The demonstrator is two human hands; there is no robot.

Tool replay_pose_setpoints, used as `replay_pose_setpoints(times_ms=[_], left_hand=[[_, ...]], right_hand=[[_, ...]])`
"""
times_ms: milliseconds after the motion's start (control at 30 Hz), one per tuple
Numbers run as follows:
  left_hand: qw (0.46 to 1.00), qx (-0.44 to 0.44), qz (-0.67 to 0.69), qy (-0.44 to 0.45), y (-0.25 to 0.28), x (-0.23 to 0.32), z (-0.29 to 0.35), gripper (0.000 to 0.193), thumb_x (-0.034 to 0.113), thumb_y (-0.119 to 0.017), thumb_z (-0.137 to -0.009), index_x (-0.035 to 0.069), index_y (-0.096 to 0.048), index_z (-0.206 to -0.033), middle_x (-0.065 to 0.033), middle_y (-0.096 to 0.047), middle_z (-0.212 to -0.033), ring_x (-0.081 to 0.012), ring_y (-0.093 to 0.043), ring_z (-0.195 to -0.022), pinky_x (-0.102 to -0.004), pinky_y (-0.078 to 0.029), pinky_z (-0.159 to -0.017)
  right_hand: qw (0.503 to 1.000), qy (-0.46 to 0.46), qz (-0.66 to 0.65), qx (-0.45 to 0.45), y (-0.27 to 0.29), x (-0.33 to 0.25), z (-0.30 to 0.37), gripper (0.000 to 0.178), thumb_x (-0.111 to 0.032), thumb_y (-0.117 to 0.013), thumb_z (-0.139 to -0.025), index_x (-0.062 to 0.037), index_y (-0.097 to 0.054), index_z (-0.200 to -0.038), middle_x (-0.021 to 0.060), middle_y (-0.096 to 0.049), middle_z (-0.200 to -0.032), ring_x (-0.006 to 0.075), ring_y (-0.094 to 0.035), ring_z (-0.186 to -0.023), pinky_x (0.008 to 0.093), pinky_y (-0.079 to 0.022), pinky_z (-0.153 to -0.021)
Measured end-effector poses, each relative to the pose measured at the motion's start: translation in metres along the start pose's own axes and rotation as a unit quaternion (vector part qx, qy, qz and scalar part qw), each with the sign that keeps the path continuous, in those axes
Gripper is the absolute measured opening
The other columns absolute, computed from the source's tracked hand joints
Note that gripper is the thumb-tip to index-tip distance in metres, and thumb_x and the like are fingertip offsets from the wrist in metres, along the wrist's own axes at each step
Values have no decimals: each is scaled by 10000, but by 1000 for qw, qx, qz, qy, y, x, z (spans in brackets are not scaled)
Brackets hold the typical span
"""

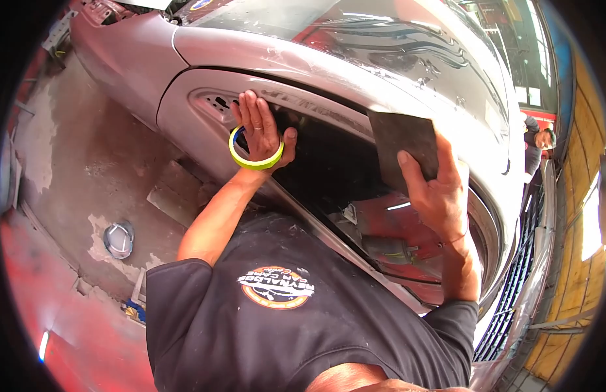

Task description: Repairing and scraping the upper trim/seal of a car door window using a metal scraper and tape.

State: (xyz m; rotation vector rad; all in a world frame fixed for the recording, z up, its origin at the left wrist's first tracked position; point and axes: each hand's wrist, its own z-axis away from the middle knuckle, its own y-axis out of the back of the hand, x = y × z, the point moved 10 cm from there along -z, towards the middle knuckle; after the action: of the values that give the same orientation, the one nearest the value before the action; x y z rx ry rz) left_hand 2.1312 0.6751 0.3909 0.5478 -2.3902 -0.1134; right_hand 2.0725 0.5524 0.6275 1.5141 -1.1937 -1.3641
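My left hand [260,124] lies flat with its fingers stretched against the upper front corner of a dull grey car door [185,117], beside the window opening. Around that wrist hangs a roll of yellow-green masking tape [250,164]. My right hand [440,196] grips a dark sheet of sandpaper [404,134], thumb on the near face and fingers behind it. The sheet is up near the roof edge at the rear of the dark door window [322,163]; whether it touches the car, I cannot tell.
The car's windscreen [263,19] and dusty roof [381,72] stretch beyond the door. A small round container [118,240] stands on the stained concrete floor [74,170] at left. Another person [537,144] is at the far right, near a yellow wooden wall [587,124].
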Motion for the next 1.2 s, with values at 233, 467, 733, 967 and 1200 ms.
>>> replay_pose_setpoints(times_ms=[233, 467, 733, 967, 1200], left_hand=[[1000, -21, -11, -1, 1, -1, 0, 757, 343, -394, -990, -84, -48, -1511, -318, -26, -1572, -492, -11, -1459, -599, -28, -1162], [1000, -25, 3, -6, -2, 2, -2, 750, 347, -378, -993, -76, -45, -1515, -310, -16, -1576, -485, -10, -1462, -598, -25, -1162], [1000, -18, 1, -3, -2, 0, -2, 757, 352, -397, -986, -93, -73, -1505, -331, -51, -1563, -504, -35, -1452, -609, -33, -1159], [1000, 4, -9, -23, 1, 0, 3, 742, 355, -398, -979, -115, -139, -1492, -337, -112, -1553, -499, -77, -1452, -605, -45, -1161], [1000, 1, 1, -14, 2, -4, 2, 742, 359, -394, -983, -116, -139, -1493, -335, -101, -1557, -488, -71, -1457, -589, -40, -1167]], right_hand=[[996, 83, 12, -6, -13, -25, -6, 464, -30, -630, -849, -105, -553, -1300, 220, -667, -1051, 398, -669, -889, 405, -549, -772], [994, 103, 15, 41, -17, -34, -21, 472, -22, -622, -856, -103, -540, -1315, 215, -672, -1035, 384, -677, -884, 385, -554, -765], [993, 114, 28, -30, -53, -36, -15, 455, -22, -634, -856, -91, -542, -1296, 199, -683, -1046, 352, -697, -850, 385, -570, -730], [999, 37, 3, 23, 2, -2, 16, 511, -48, -651, -860, -61, -481, -1342, 218, -684, -1043, 396, -690, -925, 394, -561, -751], [995, 100, 19, 19, -23, -35, -17, 534, -57, -686, -851, -38, -480, -1344, 243, -677, -926, 408, -687, -808, 394, -542, -732]])
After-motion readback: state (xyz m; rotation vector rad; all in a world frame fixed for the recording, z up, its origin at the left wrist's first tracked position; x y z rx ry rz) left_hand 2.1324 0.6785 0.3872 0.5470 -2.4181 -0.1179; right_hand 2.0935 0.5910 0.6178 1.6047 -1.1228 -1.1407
